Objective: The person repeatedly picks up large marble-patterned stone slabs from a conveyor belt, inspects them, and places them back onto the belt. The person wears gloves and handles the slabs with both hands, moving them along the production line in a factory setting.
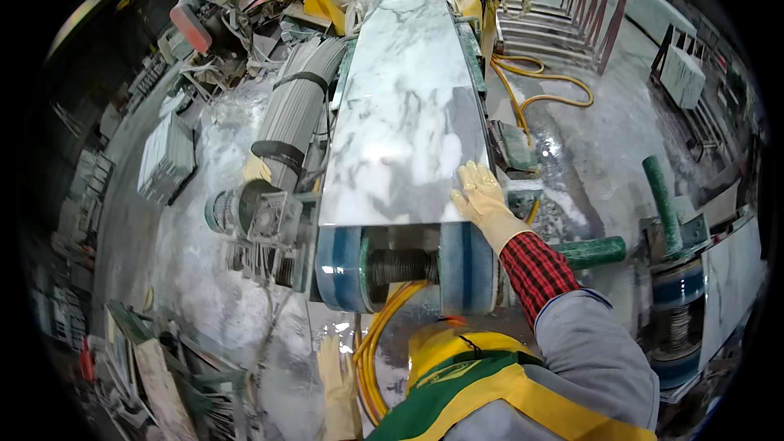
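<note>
A white marble slab with grey veins (400, 163) lies flat on a belt conveyor, its near edge over the end roller with blue bands (339, 265). My right hand (482, 196), in a cream rubber glove, rests on the slab's near right corner with fingers spread. Beyond it, a second marble slab (408, 41) lies end to end with the first. My left hand (333, 371), gloved alike, hangs low at the left of my body. Its fingers look stretched out and hold nothing visible; it is beside a coiled yellow hose (380, 343).
A long grey ribbed roll (298, 106) and a motor (265, 212) flank the conveyor's left side. Stacked slabs (167, 159) stand farther left. On the right are a green roller (592, 253), another yellow hose (563, 98) on the wet floor and a metal rack (563, 16).
</note>
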Available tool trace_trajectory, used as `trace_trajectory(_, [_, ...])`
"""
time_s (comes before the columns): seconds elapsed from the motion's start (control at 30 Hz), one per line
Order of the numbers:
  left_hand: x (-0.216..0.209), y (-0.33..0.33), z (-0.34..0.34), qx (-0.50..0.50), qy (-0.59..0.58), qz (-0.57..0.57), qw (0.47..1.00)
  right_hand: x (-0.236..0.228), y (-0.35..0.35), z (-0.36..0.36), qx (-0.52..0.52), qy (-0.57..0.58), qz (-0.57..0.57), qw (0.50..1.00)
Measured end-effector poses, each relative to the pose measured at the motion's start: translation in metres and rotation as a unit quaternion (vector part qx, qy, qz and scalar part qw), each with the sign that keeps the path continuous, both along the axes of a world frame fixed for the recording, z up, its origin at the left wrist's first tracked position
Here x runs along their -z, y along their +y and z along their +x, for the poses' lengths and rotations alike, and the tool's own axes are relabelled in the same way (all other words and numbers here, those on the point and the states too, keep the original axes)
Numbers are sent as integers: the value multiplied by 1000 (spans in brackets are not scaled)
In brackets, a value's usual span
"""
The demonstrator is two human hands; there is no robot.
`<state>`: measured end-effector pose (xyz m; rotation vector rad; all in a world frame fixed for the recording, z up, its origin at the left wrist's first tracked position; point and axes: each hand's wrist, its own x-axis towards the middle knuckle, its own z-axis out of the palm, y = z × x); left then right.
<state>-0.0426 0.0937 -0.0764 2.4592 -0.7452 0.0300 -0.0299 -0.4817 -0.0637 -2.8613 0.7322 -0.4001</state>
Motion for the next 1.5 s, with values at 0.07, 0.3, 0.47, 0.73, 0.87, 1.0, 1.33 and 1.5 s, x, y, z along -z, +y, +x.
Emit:
trace_trajectory(0.07, [-12,-2,10,-5,3,39,999,3,-16,19,37,-23,-12,999])
trace_trajectory(0.3, [-35,-75,67,35,33,45,998,6,-83,82,72,0,6,997])
trace_trajectory(0.47, [-52,-144,104,121,-18,28,992,-14,-119,117,44,-21,25,998])
trace_trajectory(0.73, [-76,-189,155,164,-70,78,981,-16,-124,119,26,-13,-7,1000])
trace_trajectory(0.87, [-78,-200,191,128,-40,110,985,-3,-101,100,23,-16,-18,999])
trace_trajectory(1.0, [-48,-200,221,114,-105,127,980,3,-59,60,21,-57,-79,995])
trace_trajectory(1.33, [-21,-206,275,159,-44,103,981,-25,73,-27,80,-102,-71,989])
trace_trajectory(1.5, [-14,-211,286,207,-24,92,974,-20,118,-57,135,-117,-90,980])
